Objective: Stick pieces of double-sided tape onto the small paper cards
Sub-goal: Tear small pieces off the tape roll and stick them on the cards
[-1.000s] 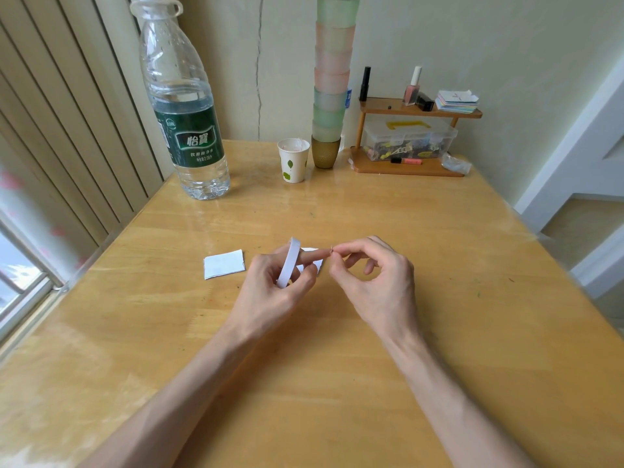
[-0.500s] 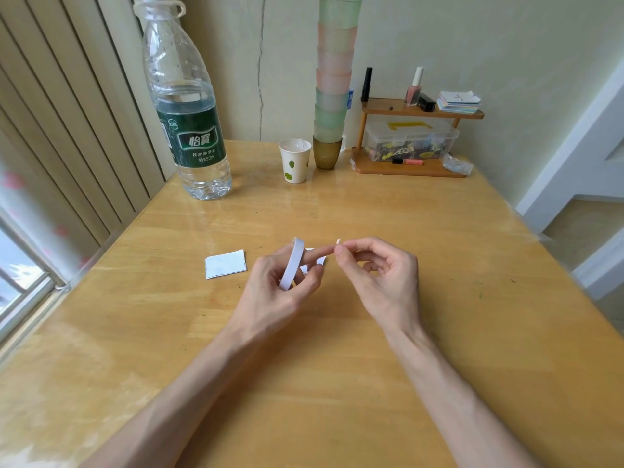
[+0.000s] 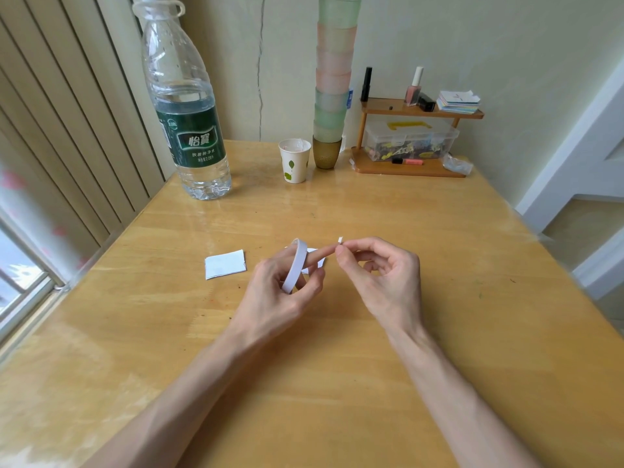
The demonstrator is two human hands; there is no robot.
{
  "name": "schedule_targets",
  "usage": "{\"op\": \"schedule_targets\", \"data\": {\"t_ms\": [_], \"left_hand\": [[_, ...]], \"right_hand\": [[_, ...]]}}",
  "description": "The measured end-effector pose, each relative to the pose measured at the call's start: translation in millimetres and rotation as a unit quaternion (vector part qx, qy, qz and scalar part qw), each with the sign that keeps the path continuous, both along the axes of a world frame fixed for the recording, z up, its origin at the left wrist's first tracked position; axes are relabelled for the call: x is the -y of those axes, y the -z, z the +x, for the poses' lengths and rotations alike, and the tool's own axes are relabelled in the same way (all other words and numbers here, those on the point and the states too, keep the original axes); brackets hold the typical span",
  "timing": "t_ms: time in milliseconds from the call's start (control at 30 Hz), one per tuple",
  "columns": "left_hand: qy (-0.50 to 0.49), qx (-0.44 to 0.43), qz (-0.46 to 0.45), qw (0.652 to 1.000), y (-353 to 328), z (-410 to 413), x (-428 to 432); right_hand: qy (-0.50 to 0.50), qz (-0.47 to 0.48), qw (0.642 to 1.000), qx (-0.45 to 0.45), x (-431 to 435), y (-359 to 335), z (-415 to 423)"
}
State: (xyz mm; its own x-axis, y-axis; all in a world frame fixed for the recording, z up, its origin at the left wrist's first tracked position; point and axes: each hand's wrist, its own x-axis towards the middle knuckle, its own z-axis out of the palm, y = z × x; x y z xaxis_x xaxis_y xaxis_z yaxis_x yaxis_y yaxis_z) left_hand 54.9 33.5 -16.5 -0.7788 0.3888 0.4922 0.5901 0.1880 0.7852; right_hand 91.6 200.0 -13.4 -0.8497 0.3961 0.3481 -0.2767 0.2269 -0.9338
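Observation:
A thin white roll of double-sided tape (image 3: pixel 296 265) stands on edge in my left hand (image 3: pixel 280 295), whose fingers curl round it while the index finger points right. My right hand (image 3: pixel 381 275) pinches a tiny white tape end (image 3: pixel 340 240) between thumb and forefinger, just at the left index fingertip. One small white paper card (image 3: pixel 225 264) lies flat on the wooden table (image 3: pixel 337 383) to the left of my hands. A second white card (image 3: pixel 315 261) shows partly behind my left fingers.
A large water bottle (image 3: pixel 189 130) stands at the back left. A paper cup (image 3: pixel 294 160) and a tall stack of coloured cups (image 3: pixel 332 79) stand at the back centre. A small wooden shelf (image 3: pixel 412 163) with a plastic box and bottles fills the back right corner.
My right hand has drawn slightly right and up from the left fingertip, and a small white tape end now shows in its pinch. The roll and cards stay put.

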Motion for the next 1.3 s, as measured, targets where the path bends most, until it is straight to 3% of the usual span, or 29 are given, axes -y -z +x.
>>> {"op": "schedule_targets", "data": {"t_ms": [1301], "left_hand": [[-0.024,-0.031,-0.034,0.999,-0.5,-2.4,2.1]], "right_hand": [[-0.001,0.028,1.0,-0.012,-1.2,-2.1,1.3]]}}
